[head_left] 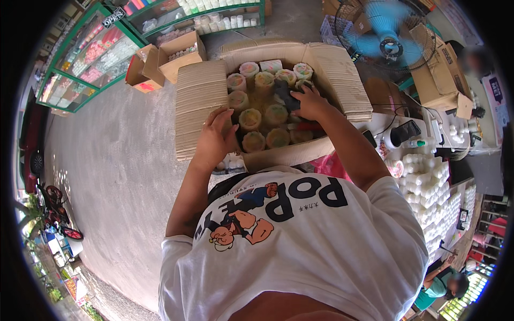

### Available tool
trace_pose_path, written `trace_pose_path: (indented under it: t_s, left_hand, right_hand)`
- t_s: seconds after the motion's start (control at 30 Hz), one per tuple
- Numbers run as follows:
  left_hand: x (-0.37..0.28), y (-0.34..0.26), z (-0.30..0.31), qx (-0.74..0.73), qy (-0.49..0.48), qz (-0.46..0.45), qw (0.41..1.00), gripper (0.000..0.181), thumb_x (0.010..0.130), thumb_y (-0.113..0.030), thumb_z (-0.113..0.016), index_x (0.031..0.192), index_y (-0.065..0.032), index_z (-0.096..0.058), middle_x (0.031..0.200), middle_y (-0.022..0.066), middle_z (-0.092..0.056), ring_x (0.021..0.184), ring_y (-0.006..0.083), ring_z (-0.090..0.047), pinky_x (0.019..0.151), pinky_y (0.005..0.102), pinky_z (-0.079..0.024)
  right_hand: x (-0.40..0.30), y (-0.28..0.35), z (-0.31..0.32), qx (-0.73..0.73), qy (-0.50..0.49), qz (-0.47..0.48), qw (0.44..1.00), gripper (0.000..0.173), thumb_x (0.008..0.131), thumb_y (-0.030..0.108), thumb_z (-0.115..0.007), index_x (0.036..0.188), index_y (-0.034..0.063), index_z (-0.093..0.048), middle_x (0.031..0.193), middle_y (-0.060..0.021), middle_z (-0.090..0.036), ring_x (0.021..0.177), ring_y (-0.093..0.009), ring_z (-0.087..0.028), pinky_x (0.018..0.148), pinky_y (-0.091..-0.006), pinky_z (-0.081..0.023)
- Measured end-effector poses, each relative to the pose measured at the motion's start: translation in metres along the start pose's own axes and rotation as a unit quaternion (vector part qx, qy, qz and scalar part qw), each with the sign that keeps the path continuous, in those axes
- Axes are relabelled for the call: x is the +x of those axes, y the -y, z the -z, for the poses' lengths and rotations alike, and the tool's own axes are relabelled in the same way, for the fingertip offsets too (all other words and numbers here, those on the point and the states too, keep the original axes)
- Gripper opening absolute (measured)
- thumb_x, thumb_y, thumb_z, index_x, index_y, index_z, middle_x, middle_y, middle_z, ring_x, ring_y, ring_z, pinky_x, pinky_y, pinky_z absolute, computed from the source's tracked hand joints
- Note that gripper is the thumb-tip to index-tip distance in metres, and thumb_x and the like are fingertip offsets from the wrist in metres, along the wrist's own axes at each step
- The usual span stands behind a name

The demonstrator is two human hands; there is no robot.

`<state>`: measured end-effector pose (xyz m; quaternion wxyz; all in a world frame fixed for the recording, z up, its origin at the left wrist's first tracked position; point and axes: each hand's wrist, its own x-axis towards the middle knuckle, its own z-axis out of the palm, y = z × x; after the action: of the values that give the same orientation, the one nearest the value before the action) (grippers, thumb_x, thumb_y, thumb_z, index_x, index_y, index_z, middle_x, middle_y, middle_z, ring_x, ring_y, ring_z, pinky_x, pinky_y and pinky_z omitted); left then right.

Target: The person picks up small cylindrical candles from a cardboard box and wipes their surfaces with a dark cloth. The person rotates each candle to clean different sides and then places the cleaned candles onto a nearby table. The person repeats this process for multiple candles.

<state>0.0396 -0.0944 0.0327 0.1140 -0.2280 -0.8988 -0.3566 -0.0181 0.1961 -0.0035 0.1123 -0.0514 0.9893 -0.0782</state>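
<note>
In front of me stands an open cardboard box (281, 158) holding several pale, scalloped cylinders, apparently candles (249, 119), with coloured patches. My left hand (219, 132) rests on the box's left edge, fingers spread, beside the corrugated flap (200, 100). Inside the far right part of the box, my right hand (312, 103) has its fingers and thumb on a dark grey cloth (286, 94). That cloth lies among the cylinders, close to one partly hidden under my fingers. A red strip-like object (305, 126) lies below my right wrist; its kind is unclear.
A blue-bladed fan (389, 44) stands at the far right. Stacked white pieces (425, 188) and a phone (407, 131) occupy the table on my right. Smaller cardboard boxes (182, 56) and a green-framed glass cabinet (90, 66) are ahead-left. Another person (437, 287) is at lower right.
</note>
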Motion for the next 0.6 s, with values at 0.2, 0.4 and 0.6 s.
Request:
trace_pose_path:
  t_s: [0.2,0.4,0.6]
  left_hand:
    - [0.045,0.003,-0.011,0.02,0.035,0.051,0.998,0.038,0.08,-0.013,-0.066,0.115,0.0,-0.054,0.118,0.0214,-0.056,0.107,0.0396,-0.055,0.089,0.0437,-0.047]
    - [0.12,0.028,-0.089,0.135,0.242,0.125,0.953,0.06,0.079,-0.026,-0.067,0.126,0.0016,-0.041,0.118,0.0268,-0.055,0.109,0.0414,-0.054,0.091,0.0464,-0.045]
    - [0.153,0.066,-0.171,0.102,0.229,0.286,0.925,0.097,0.073,-0.037,-0.072,0.142,-0.0008,-0.014,0.137,0.0316,-0.034,0.122,0.0449,-0.043,0.1,0.0475,-0.039]
  right_hand:
    - [0.01,-0.017,-0.006,0.024,0.042,0.08,0.996,0.029,0.081,0.026,-0.063,0.108,0.0148,-0.061,0.12,-0.0092,-0.052,0.117,-0.035,-0.045,0.09,-0.0568,-0.042]
    - [-0.024,-0.007,-0.017,0.049,-0.051,0.182,0.981,0.023,0.08,0.026,-0.062,0.099,0.0127,-0.063,0.109,-0.0074,-0.055,0.109,-0.03,-0.048,0.083,-0.054,-0.042]
    - [-0.025,-0.012,-0.032,0.047,-0.072,0.211,0.974,0.026,0.077,0.031,-0.067,0.096,0.0134,-0.062,0.107,-0.0054,-0.054,0.107,-0.028,-0.048,0.08,-0.0507,-0.041]
